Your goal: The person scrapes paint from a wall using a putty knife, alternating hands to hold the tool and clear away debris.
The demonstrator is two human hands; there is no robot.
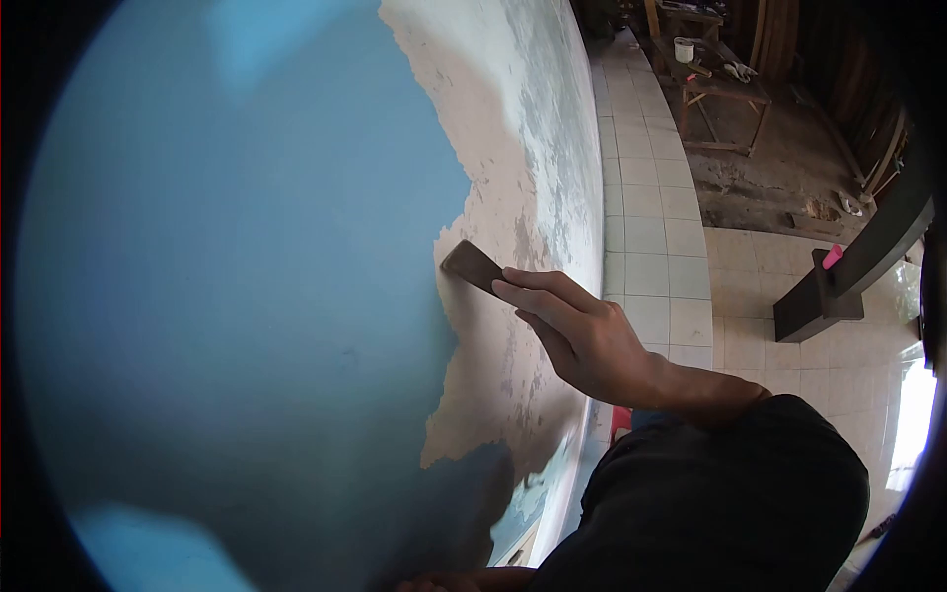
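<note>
My right hand (602,340) reaches in from the lower right, fingers closed round a flat dark-brown scraper (474,266) with a rounded end. The scraper's tip meets the wall close to the ragged edge between blue paint (266,237) and a bare beige patch (493,158). My left hand (444,584) shows only as a sliver at the bottom edge, near the lower wall; its fingers are mostly cut off by the frame.
A white-tiled ledge (646,207) runs along the wall. Beyond it, a wooden table (725,89) bears a white container (684,49) and small items. At the right stands a dark post (824,296) with a pink object (833,257) on its base. Something red (619,422) shows beside my sleeve.
</note>
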